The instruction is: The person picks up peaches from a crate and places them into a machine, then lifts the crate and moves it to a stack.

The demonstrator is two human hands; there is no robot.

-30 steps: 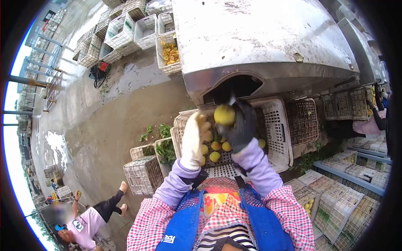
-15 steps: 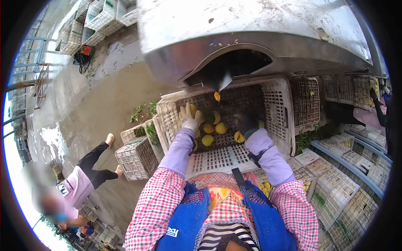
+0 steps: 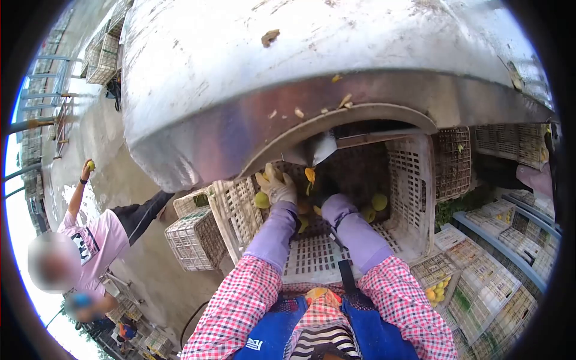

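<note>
A dirty white slatted plastic crate (image 3: 411, 180) stands in front of me with both my arms reaching into it. My left hand (image 3: 278, 187), in a pale glove, is at the crate's left side with its fingers apart. Just left of it lies a round yellow-green fruit (image 3: 261, 200). In the dark middle of the crate is my right hand (image 3: 329, 197), in a dark glove; its fingers are hidden. More round yellow-green fruit (image 3: 379, 201) lies to its right. An orange-yellow scrap (image 3: 310, 175) hangs below the metal chute lip, between my hands.
A big metal machine housing (image 3: 288, 99) with an arched opening overhangs the crate's far side. Other crates stand left (image 3: 195, 240) and right (image 3: 453, 162). Stacked crates (image 3: 480, 264) fill the lower right. At left, a person (image 3: 96, 231) holds up a fruit (image 3: 90, 165).
My view has shifted closer to the machine, which covers more of the crate. My right hand has moved left, nearer my left hand. The person at left has raised an arm with a fruit.
</note>
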